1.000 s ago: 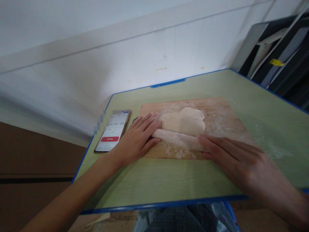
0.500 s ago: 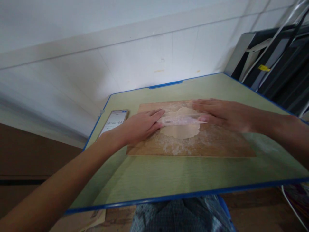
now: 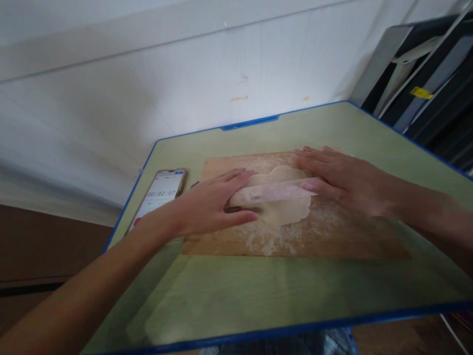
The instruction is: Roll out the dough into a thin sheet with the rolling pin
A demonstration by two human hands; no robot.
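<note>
Pale, flour-dusted dough (image 3: 290,212) lies on the wooden board (image 3: 314,246), its middle hidden beneath a whitened rolling pin (image 3: 269,194) that crosses it from side to side. Dough shows on both the far and near sides of the pin; its left portion disappears behind the left hand (image 3: 218,202). That hand is spread wide at the pin's left end, fingers on the far side, thumb stretched apart on the near side. The right hand (image 3: 332,175), slightly blurred, covers the pin's other end, fingers extended and thumb lying along it; how firmly its palm presses, I cannot tell.

Left of the board, a phone (image 3: 162,185) on the green table (image 3: 236,301) reads 00:02:07, its lower part covered by the left forearm. Just beyond that hand, a small dark object (image 3: 194,184) peeks out, too little visible to name. Blue clothing (image 3: 281,349) is cut off at the bottom edge, and dark equipment (image 3: 443,103) at the right.
</note>
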